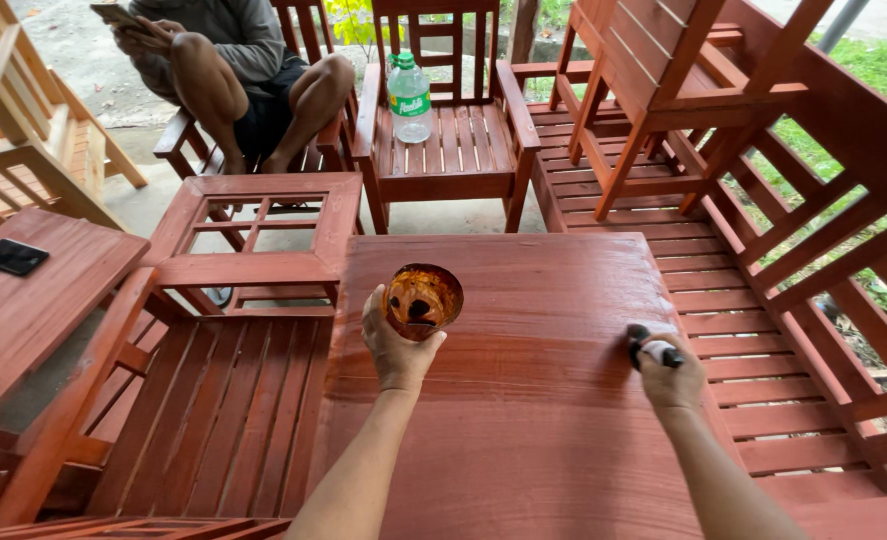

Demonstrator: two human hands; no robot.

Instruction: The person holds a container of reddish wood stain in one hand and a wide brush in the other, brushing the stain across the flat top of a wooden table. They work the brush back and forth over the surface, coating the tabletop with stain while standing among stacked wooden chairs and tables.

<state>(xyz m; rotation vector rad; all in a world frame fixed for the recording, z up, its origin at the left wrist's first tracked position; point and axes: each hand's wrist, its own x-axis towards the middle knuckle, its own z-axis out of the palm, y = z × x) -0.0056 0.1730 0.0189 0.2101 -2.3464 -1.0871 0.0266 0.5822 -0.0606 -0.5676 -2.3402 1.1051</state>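
left hand (395, 345) gripping cup (422, 299), right hand (671, 375) clutching brush (652, 349)

The counter (523, 400) is a square top of red-brown stained wood, its surface glossy and streaked along the grain. No loose item lies on it. Slatted seats of the same wood stand close on either side.

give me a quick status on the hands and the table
Left hand holds stain cup over table. Right hand grips brush handle at tabletop's right edge. Nothing else on tabletop.
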